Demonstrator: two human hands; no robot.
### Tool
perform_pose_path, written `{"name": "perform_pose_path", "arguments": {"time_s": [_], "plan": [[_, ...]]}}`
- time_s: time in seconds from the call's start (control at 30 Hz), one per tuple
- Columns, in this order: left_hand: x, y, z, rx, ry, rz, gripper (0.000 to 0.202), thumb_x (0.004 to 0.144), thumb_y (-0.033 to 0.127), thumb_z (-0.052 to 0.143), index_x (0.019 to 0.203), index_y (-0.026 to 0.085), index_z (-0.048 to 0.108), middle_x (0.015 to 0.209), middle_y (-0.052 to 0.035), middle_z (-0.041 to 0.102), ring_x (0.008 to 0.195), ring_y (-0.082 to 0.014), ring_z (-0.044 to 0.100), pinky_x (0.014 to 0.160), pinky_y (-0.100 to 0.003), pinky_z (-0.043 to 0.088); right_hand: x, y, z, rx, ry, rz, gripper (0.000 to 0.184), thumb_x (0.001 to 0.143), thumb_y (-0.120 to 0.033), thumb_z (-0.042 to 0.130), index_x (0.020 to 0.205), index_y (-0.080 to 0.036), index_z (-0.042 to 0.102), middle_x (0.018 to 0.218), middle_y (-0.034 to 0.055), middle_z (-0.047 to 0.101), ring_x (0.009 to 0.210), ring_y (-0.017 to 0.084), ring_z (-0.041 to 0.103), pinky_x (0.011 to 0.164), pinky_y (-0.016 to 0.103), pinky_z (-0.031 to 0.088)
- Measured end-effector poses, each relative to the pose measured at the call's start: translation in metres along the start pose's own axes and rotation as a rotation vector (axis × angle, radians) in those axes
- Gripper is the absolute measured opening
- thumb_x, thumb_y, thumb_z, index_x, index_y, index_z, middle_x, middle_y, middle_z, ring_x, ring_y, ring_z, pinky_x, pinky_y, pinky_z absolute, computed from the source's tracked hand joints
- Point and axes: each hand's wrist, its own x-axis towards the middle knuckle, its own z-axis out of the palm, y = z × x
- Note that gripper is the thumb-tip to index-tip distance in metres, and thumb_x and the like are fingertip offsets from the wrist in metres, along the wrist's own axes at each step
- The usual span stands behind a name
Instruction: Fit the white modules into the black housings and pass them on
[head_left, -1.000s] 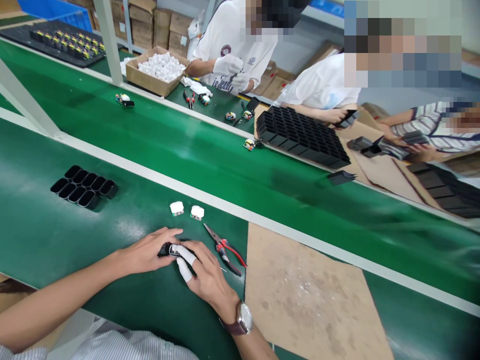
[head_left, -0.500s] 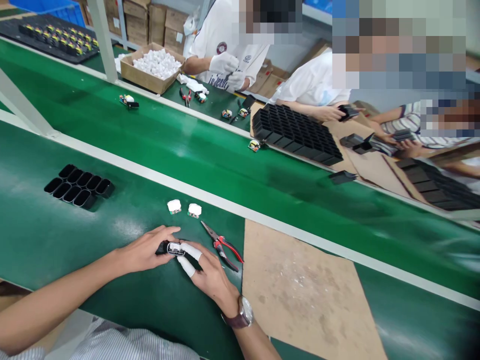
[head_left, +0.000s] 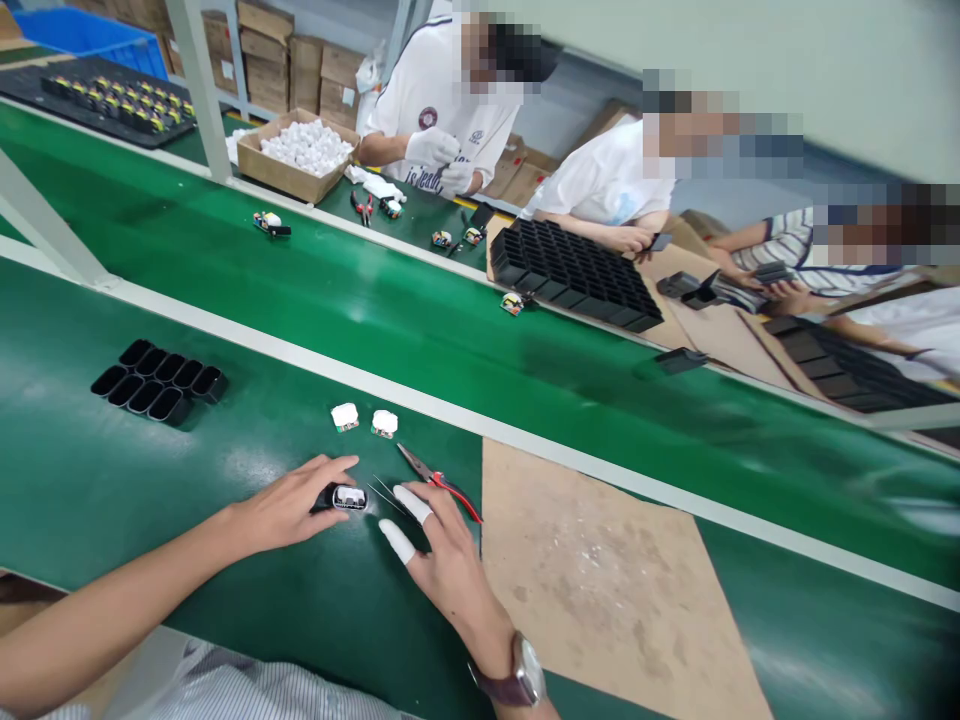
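Observation:
My left hand (head_left: 289,505) grips a small black housing with a white insert (head_left: 343,497) lying on the green mat. My right hand (head_left: 442,560) rests just right of it, fingers spread and apart from the housing, two fingertips in white cots. Its fingers lie over the red-handled pliers (head_left: 439,481), covering part of the handles. Two thin wire leads (head_left: 386,492) stick out between the housing and my right fingers. Two small white parts (head_left: 365,418) sit on the mat just beyond.
A black tray of several empty housings (head_left: 159,379) sits to the left. A brown cardboard sheet (head_left: 600,575) lies at the right. Beyond the white rail runs a green conveyor (head_left: 420,310); across it other people handle parts beside a large black tray (head_left: 574,275) and a box of white pieces (head_left: 300,150).
My right hand has let go of the housing and slid right, onto the pliers. The left hand keeps hold of the housing. The wire leads now show.

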Motion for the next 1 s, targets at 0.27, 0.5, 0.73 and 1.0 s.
{"name": "perform_pose_path", "arguments": {"time_s": [0.27,0.5,0.73,1.0], "plan": [[0.003,0.006,-0.005,0.160,0.124,0.390,0.022,0.103,0.013,0.059,0.120,0.025,0.067,0.123,-0.0115,0.068,0.112,-0.0253,0.067,0.092,-0.039,0.059,-0.034,0.006,0.008,-0.273,-0.059,0.017,0.050,0.086,0.004,0.045,0.127,-0.018,0.064,0.122,0.0143,0.066,0.113,0.030,0.066,0.096,0.050,0.063],[0.005,0.008,-0.003,0.135,0.168,0.410,0.023,0.102,0.010,0.060,0.118,0.026,0.067,0.122,-0.0095,0.070,0.104,-0.0217,0.069,0.086,-0.037,0.059,-0.018,0.006,0.019,-0.272,-0.031,0.019,0.045,0.083,0.005,0.051,0.119,-0.017,0.066,0.122,0.0143,0.064,0.108,0.030,0.065,0.099,0.051,0.061],[0.006,0.012,-0.005,0.175,0.177,0.317,0.044,0.096,0.031,0.076,0.135,0.025,0.057,0.137,-0.0139,0.062,0.126,-0.0287,0.063,0.104,-0.047,0.057,-0.009,-0.001,0.012,-0.177,0.085,-0.025,0.036,0.093,0.000,0.046,0.118,-0.019,0.063,0.111,0.0114,0.065,0.096,0.025,0.064,0.088,0.044,0.061],[0.004,0.006,-0.003,0.209,0.189,0.246,0.057,0.095,0.038,0.077,0.143,0.025,0.049,0.126,-0.0118,0.067,0.123,-0.0289,0.063,0.104,-0.048,0.057,0.006,-0.033,-0.011,-0.236,-0.078,-0.129,0.020,0.091,-0.003,0.052,0.096,-0.019,0.063,0.109,0.0119,0.062,0.094,0.025,0.058,0.065,0.035,0.054]]}}
